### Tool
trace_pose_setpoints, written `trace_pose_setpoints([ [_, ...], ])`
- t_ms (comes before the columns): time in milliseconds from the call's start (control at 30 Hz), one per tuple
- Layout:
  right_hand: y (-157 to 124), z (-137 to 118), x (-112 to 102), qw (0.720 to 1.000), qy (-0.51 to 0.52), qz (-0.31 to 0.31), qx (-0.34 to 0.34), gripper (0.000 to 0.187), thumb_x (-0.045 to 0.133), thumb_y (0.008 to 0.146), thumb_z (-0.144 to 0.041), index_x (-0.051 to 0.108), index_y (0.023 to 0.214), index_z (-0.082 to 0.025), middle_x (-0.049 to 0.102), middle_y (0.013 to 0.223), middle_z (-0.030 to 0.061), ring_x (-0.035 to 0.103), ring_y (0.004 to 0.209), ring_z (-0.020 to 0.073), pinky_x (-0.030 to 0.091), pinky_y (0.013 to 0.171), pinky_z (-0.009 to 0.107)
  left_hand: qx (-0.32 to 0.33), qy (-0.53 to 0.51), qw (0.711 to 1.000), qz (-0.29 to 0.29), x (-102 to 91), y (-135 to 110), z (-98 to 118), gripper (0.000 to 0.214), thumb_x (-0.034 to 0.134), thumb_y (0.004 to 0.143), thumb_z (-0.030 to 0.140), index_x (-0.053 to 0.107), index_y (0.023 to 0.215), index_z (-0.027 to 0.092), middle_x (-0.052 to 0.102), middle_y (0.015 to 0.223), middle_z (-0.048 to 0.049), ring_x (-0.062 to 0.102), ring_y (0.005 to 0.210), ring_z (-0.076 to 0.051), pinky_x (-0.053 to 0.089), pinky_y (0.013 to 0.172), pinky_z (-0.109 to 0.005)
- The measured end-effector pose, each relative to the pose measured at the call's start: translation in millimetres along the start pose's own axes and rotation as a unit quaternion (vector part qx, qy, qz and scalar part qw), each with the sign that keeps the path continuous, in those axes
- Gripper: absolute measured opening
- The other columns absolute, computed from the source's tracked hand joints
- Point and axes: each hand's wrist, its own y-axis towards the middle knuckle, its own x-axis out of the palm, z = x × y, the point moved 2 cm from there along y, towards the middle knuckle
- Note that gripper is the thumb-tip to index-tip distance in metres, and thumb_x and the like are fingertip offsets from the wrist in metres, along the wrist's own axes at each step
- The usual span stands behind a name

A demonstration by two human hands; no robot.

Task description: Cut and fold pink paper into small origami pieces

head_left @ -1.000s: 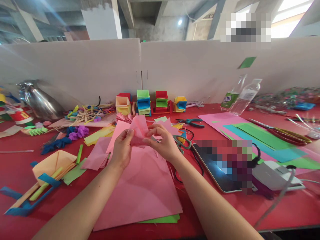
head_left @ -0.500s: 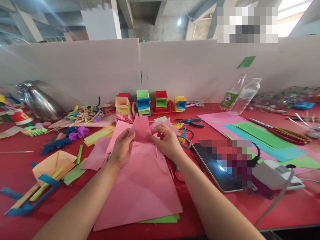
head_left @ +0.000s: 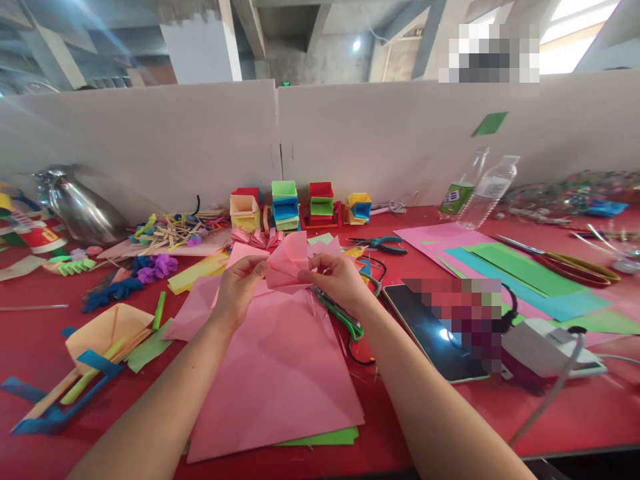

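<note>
Both hands hold a small folded piece of pink paper (head_left: 289, 265) above the red table (head_left: 30, 340). My left hand (head_left: 241, 288) pinches its left edge with thumb and fingers closed. My right hand (head_left: 336, 280) grips its right side, fingers curled round the fold. A large pink sheet (head_left: 280, 373) lies flat under the hands, on top of a green sheet (head_left: 330, 438). Green-handled scissors (head_left: 340, 313) lie on the table just under my right wrist.
Coloured paper boxes (head_left: 300, 203) stand at the back by the white partition. Paper scraps and sticks (head_left: 165, 230) lie at the left, a folded peach shape (head_left: 107, 330) nearer. A tablet (head_left: 430, 330), a grey device (head_left: 555, 347), coloured sheets (head_left: 520, 273), long scissors (head_left: 565, 260) and two bottles (head_left: 480, 187) are to the right.
Both hands have shifted slightly away from me with the pink paper and have worked its fold. The green-handled scissors now show more under my right wrist.
</note>
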Motion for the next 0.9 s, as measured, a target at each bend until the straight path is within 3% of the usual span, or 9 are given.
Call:
trace_pose_setpoints([
  [300,-1,-2,0,1.000,-0.009,0.011,0.008,0.020,0.068,0.064,-0.034,0.061,0.071,-0.017,0.047,0.057,-0.0060,0.037,0.047,0.0064,0.026,0.046,0.021,-0.031,0.009,0.999,-0.011,-2.4,3,-1,0.022,0.074,0.064,0.035,0.071,0.076,0.017,0.064,0.066,0.0000,0.055,0.067,-0.013,0.042,0.073,-0.027],
  [467,0,-3,-1,0.999,-0.022,0.012,-0.042,0.018,0.067,0.066,-0.034,0.063,0.067,-0.017,0.049,0.060,-0.0045,0.036,0.052,0.0073,0.029,0.050,0.022,-0.036,0.003,0.999,-0.039,1.3,0,4,0.021,0.071,0.067,0.035,0.069,0.076,0.017,0.060,0.063,0.0021,0.051,0.063,-0.011,0.040,0.067,-0.024],
  [633,1,-3,1,0.996,-0.045,0.011,-0.077,0.018,0.067,0.068,-0.032,0.059,0.061,-0.017,0.049,0.063,-0.0037,0.037,0.054,0.0078,0.030,0.052,0.023,-0.022,0.065,0.996,-0.055,5.9,-5,11,0.020,0.071,0.068,0.035,0.068,0.070,0.015,0.059,0.063,0.0023,0.049,0.064,-0.010,0.037,0.065,-0.022],
  [900,0,-8,1,0.988,-0.067,0.038,-0.134,0.010,0.063,0.070,-0.022,0.058,0.064,-0.017,0.052,0.072,-0.0014,0.041,0.059,0.0088,0.033,0.056,0.023,-0.052,0.017,0.997,-0.055,2.9,-2,4,0.021,0.067,0.070,0.035,0.067,0.062,0.016,0.059,0.063,0.0012,0.048,0.063,-0.011,0.040,0.065,-0.023],
])
